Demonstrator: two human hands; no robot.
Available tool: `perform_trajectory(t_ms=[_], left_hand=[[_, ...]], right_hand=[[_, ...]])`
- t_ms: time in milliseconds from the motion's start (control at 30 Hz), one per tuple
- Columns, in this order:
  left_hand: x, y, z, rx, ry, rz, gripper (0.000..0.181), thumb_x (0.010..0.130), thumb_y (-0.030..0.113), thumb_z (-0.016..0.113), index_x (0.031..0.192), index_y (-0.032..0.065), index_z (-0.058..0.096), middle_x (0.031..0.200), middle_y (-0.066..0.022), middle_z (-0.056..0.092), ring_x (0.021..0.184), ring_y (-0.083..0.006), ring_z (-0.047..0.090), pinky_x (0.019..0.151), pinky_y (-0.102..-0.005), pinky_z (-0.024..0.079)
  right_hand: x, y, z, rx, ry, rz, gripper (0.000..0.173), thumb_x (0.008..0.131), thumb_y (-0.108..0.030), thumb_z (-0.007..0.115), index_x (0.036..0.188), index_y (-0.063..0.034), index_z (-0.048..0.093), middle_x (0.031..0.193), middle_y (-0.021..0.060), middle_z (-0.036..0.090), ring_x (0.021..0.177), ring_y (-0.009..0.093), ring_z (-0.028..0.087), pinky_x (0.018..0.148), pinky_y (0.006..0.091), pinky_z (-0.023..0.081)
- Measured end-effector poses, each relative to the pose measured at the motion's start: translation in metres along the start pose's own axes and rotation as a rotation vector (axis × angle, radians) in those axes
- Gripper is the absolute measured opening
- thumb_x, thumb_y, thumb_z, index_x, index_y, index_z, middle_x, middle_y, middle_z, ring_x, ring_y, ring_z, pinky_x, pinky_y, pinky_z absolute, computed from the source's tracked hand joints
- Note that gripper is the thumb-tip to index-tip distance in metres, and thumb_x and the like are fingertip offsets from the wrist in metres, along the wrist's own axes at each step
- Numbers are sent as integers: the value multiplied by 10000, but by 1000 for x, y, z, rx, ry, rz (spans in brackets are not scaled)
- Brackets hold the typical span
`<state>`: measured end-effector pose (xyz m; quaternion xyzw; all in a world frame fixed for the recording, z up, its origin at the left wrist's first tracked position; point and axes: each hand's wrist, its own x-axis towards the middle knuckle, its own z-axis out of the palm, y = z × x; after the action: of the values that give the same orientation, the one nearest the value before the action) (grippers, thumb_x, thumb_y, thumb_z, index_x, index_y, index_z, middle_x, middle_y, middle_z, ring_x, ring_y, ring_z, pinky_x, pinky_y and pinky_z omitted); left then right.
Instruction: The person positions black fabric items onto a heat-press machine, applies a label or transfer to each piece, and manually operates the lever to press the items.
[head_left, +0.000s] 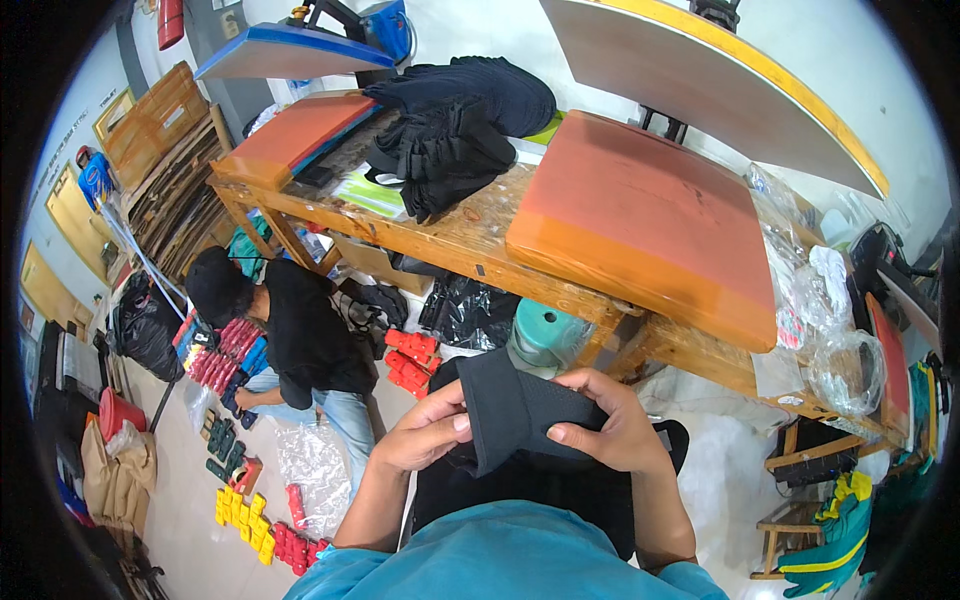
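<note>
A black folded fabric piece (517, 416), collar-like in shape, is stretched between my two hands above my lap. My left hand (426, 435) pinches its left end, thumb in front and fingers behind. At the other end, my right hand (611, 420) grips the cloth between thumb and fingers. One band of the cloth lies folded upright across a mesh-textured part. On the wooden workbench (457, 244) in front of me lie a bunched pile of black fabric pieces (450, 150) and a neater dark stack (480, 86).
A large orange pad (645, 217) sits under a raised press plate (712, 82). To the left, a co-worker (315, 330) sits on the floor among yellow bundles (246, 521) and red bundles (411, 360). Below the bench stands a teal stool (547, 334).
</note>
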<state>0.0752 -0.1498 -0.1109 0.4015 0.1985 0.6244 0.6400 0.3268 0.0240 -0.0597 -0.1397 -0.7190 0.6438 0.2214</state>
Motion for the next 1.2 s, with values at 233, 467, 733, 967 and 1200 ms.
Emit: perform_trajectory(t_ms=[233,467,733,967,1200], left_hand=[[11,0,14,380,147,36,545,1016,-22,689,1521,6,486,1418,-72,617,1316,-192,617,1117,-376,488],[75,48,25,1529,524,618,303,775,-176,709,1013,11,723,1049,-155,688,1035,-307,682,936,-368,533],[196,92,-36,1438,557,825,247,895,-169,708,1029,15,805,1112,-104,676,956,-195,678,841,-318,543],[217,84,-92,986,458,524,333,994,-151,575,1195,-19,805,1349,-75,679,1151,-132,679,999,-283,533],[202,52,-68,564,254,610,518,1117,169,593,1570,100,353,1685,-199,391,1571,-261,394,1276,-390,325]], right_hand=[[-11,-4,-15,90,-63,15,529,900,-97,925,1344,8,657,1267,71,724,1222,161,661,1107,359,503],[-19,-10,-21,30,-72,-11,546,936,-102,894,1401,-1,626,1281,68,716,1239,150,652,1101,350,513],[41,-49,-16,-68,357,31,541,926,-70,865,1389,31,606,1242,137,743,1184,228,720,1074,369,542],[61,-14,-19,-270,528,-227,452,903,-85,871,1309,22,704,1303,192,776,1214,256,743,1106,375,530],[57,-22,-13,-376,553,-252,448,896,-57,863,1317,-11,718,1283,172,788,1240,250,730,1118,366,509]])
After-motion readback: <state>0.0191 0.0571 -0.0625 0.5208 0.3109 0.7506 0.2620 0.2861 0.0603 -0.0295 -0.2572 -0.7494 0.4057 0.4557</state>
